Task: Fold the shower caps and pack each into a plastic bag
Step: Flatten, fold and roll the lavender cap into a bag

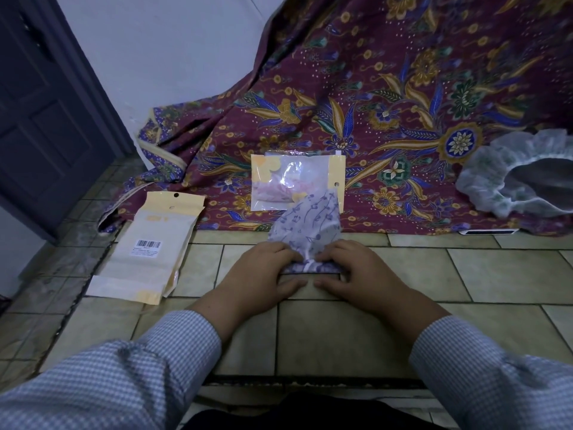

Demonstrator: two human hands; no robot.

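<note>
Both hands work on one purple cap (pixel 305 225) lying on the floor (pixel 465 274), at the near edge of the batik cloth (pixel 403 88). The left hand (pixel 263 268) and the right hand (pixel 359 268) have their fingers curled onto the cap's near end, pinching and pressing down a narrow rolled or folded strip, thumbs stretched flat on the tile just in front of it. The far part of the cap stands up unfolded, its tip overlapping the near corner of the filled bag (pixel 297 178). I judge this the middle of a fold: the cap is narrowed to a wedge but not yet small enough to bag. That filled bag, on the cloth just beyond the cap, holds something pink, most likely a cap already packed, so one seems done. To the left of the purple cap, on the tiles, lie the empty bags (pixel 148 246), a small overlapping pile; I make out at least two, though the exact number is hard to tell. Far to its right, on the cloth, sits a white cap (pixel 511 178), open and unfolded, still to do. Count: three caps in all (one apparently bagged, one in hand, one waiting), one filled bag, and the spare pile. Left to do: finish this fold, bag it, then fold and bag the white one.
</note>
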